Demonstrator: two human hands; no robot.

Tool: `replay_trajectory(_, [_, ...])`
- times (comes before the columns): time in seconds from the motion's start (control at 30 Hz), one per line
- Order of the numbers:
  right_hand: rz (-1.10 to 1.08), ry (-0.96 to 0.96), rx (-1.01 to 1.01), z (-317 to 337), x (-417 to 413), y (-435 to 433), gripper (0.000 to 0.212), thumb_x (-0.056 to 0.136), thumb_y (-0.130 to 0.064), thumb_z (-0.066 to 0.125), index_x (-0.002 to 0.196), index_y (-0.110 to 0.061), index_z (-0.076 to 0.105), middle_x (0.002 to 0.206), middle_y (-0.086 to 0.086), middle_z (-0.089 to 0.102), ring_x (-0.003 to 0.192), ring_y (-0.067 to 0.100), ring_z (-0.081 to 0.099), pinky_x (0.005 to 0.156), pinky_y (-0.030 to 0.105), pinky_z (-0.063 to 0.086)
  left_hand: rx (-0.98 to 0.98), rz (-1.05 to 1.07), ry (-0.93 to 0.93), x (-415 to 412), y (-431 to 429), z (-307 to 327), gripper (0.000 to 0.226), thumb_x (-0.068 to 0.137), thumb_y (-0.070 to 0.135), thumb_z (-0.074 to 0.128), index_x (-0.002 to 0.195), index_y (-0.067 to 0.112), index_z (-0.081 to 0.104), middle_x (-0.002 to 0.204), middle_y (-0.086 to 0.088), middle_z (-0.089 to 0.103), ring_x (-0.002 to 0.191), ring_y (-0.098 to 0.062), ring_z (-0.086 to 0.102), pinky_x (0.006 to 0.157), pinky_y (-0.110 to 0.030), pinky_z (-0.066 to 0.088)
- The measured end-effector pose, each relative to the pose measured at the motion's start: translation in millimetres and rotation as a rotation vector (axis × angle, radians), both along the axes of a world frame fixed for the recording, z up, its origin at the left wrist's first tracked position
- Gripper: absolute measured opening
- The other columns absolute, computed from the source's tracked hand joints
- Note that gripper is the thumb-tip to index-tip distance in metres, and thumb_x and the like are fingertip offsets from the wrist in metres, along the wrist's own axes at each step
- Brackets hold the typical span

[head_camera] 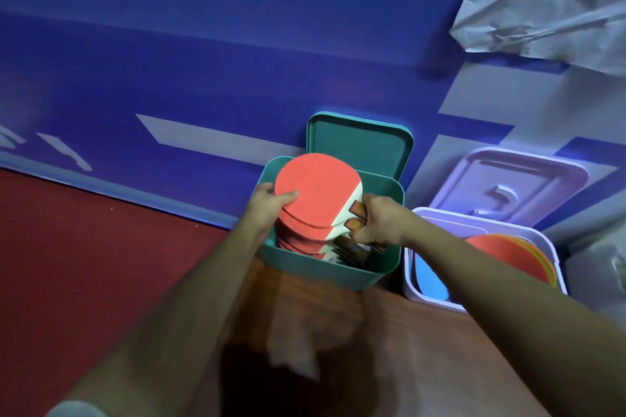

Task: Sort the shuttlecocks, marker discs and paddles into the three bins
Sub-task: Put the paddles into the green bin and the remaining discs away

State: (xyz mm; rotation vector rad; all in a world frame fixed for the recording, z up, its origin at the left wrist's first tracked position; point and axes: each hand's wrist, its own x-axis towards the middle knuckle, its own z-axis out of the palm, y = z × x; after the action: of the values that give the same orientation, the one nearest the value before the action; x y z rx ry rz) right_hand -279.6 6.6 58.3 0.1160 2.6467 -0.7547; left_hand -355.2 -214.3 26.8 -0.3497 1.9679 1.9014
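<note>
Wall [203, 61] in blue fills the background above a red floor [84, 247]. A brown table [389, 349] carries two bins side by side: a green bin [325, 272] and, to its right, a purple bin [474, 218]. Each has its lid leaning upright behind it, the green lid [359, 145] and the purple lid [508, 186]. Red-faced paddles [315, 196] are stacked in the green bin, the top ones raised above its rim. Orange and perhaps blue discs [508, 254] lie in the purple bin. The left grip [267, 203] pinches the top blades' edge, thumb on the red face. The right grip [379, 223] is curled round the handles, over the green bin.
</note>
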Motion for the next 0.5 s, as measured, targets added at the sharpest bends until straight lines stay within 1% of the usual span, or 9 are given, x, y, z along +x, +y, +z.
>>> replay_trajectory(0.07, [0.029,-0.043,0.0,-15,-11,6,0.036,0.066,-0.032,0.072,0.09,-0.018,0.049,0.084,0.001,0.06,0.078,0.023,0.058,0.068,0.031,0.048,-0.16,-0.081,-0.019,-11,4,-17,0.022,0.08,0.019,0.076,0.099,0.011,0.066,0.103,-0.01,0.071,0.096,-0.025,0.068,0.096,-0.042,0.052])
replay_trajectory(0.13, [0.05,-0.07,-0.013,-32,-21,10,0.039,0.067,-0.031,0.073,0.092,-0.02,0.045,0.086,-0.001,0.056,0.081,0.022,0.055,0.071,0.027,0.044,-0.293,-0.162,-0.036,-20,7,-35,0.042,0.075,0.032,0.075,0.109,0.007,0.068,0.108,-0.011,0.071,0.1,-0.025,0.068,0.098,-0.045,0.051])
replay_trajectory(0.17, [0.059,-0.074,-0.022,-39,-24,11,0.039,0.067,-0.031,0.072,0.092,-0.02,0.044,0.087,-0.002,0.055,0.081,0.021,0.053,0.073,0.027,0.044,-0.353,-0.186,-0.041,-23,8,-44,0.049,0.073,0.036,0.074,0.111,0.006,0.068,0.11,-0.011,0.071,0.101,-0.025,0.067,0.098,-0.045,0.051])
replay_trajectory(0.2, [0.064,-0.077,-0.022,-47,-27,11,0.04,0.067,-0.032,0.072,0.093,-0.02,0.043,0.088,-0.001,0.054,0.082,0.022,0.053,0.075,0.029,0.046,-0.41,-0.208,-0.035,-26,9,-51,0.051,0.075,0.037,0.073,0.114,0.005,0.067,0.112,-0.01,0.07,0.103,-0.024,0.066,0.099,-0.045,0.05])
replay_trajectory(0.27, [0.057,-0.078,-0.017,-61,-30,11,0.045,0.065,-0.037,0.07,0.098,-0.018,0.045,0.094,0.002,0.06,0.087,0.026,0.058,0.08,0.033,0.051,-0.498,-0.214,-0.026,-27,13,-60,0.042,0.085,0.03,0.07,0.118,0.005,0.062,0.116,-0.007,0.066,0.108,-0.024,0.063,0.1,-0.043,0.049])
replay_trajectory(0.33, [0.043,-0.082,-0.015,-75,-31,10,0.056,0.062,-0.046,0.066,0.105,-0.017,0.045,0.101,0.005,0.064,0.093,0.029,0.062,0.084,0.037,0.053,-0.547,-0.174,-0.015,-26,16,-68,0.042,0.089,0.023,0.067,0.125,0.004,0.054,0.119,-0.008,0.062,0.113,-0.026,0.059,0.101,-0.039,0.046])
replay_trajectory(0.4, [0.055,-0.088,-0.019,-91,-29,8,0.062,0.056,-0.054,0.06,0.104,-0.02,0.043,0.1,0.005,0.066,0.094,0.031,0.064,0.084,0.04,0.053,-0.609,-0.169,-0.021,-25,19,-77,0.04,0.091,0.015,0.064,0.126,0.003,0.049,0.12,-0.013,0.06,0.114,-0.028,0.057,0.096,-0.034,0.043])
replay_trajectory(0.47, [0.068,-0.083,-0.003,-102,-27,4,0.06,0.059,-0.053,0.062,0.102,-0.018,0.041,0.102,0.006,0.067,0.096,0.032,0.064,0.082,0.041,0.053,-0.675,-0.191,-0.026,-24,22,-81,0.037,0.092,0.013,0.061,0.125,0.003,0.05,0.124,-0.02,0.059,0.116,-0.031,0.056,0.091,-0.031,0.04])
replay_trajectory(0.5, [0.066,-0.067,0.012,-105,-26,3,0.057,0.064,-0.05,0.065,0.104,-0.016,0.042,0.106,0.007,0.067,0.098,0.032,0.063,0.083,0.041,0.053,-0.712,-0.213,-0.015,-24,22,-81,0.037,0.092,0.015,0.06,0.127,0.004,0.051,0.127,-0.02,0.059,0.119,-0.032,0.054,0.093,-0.032,0.04])
